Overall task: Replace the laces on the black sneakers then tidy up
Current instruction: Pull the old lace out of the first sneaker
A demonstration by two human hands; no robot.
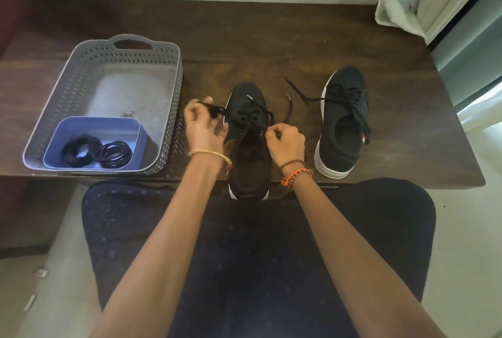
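Lacing the near black sneaker at the table edge

The near sneaker sits toe-away on the brown table, heel overhanging the front edge. The left hand pinches one end of its black lace, drawn out to the left; the right hand pinches the lace by an eyelet. The second sneaker, loosely laced, stands to the right. At the left, a grey basket holds a blue tray with coiled black laces.
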